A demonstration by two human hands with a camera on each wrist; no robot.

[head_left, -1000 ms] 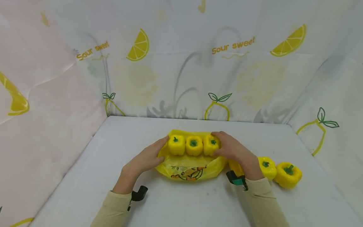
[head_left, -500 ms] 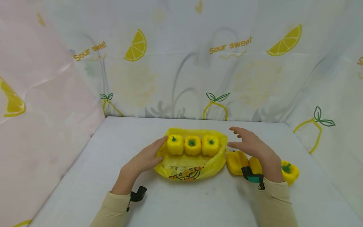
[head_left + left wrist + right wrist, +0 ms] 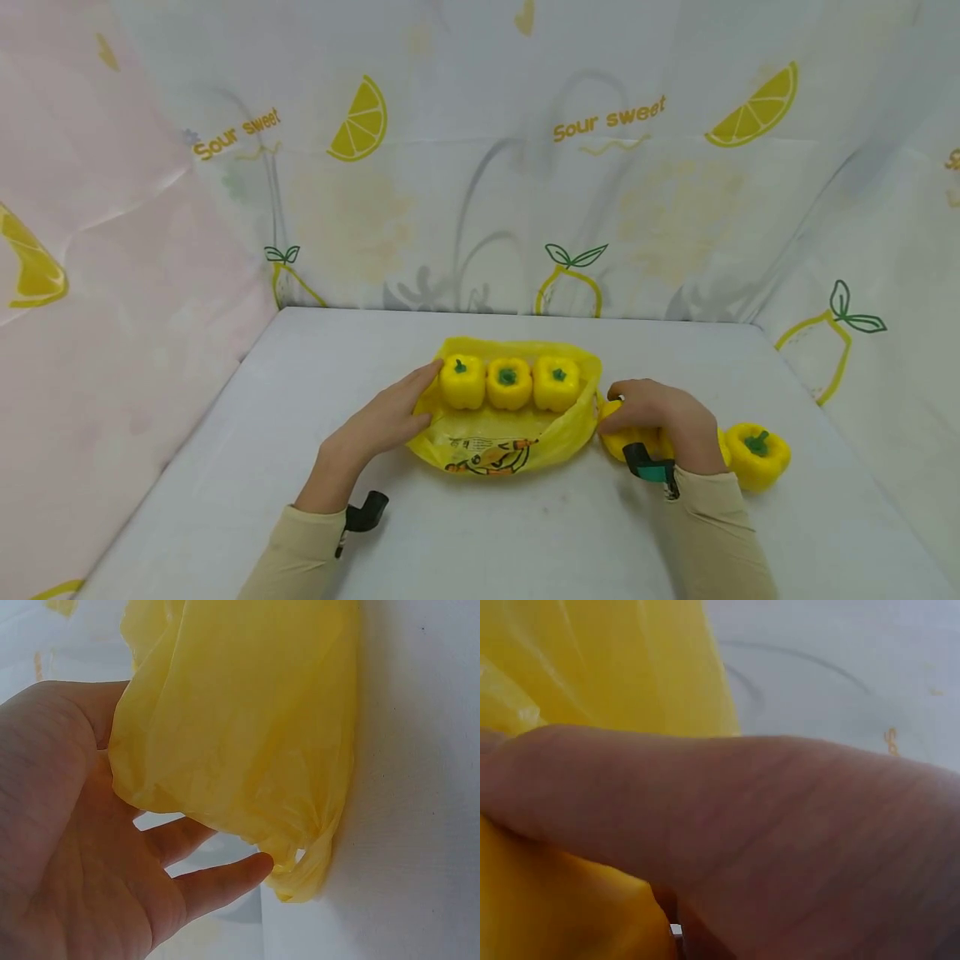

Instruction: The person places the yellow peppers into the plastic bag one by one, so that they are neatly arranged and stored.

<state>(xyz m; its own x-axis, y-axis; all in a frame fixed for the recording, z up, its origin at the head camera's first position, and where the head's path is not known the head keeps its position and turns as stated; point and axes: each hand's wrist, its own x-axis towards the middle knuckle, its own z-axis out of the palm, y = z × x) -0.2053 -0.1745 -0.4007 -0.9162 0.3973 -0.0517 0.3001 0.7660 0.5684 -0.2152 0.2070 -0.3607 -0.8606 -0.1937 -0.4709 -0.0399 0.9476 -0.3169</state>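
White tabletop (image 3: 517,537), lower frame; pale backdrop (image 3: 465,200), upper frame, bears citrus wedges (image 3: 363,121) and orange "Sour sweet" lettering (image 3: 617,117).

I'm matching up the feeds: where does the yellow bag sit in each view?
Head: the yellow bag is below centre, between the two hands.
Left wrist: the yellow bag fills the upper middle, in front of the left hand's fingers.
Right wrist: the yellow bag is upper left, above the right hand.
Shared landmark: the printed backdrop.
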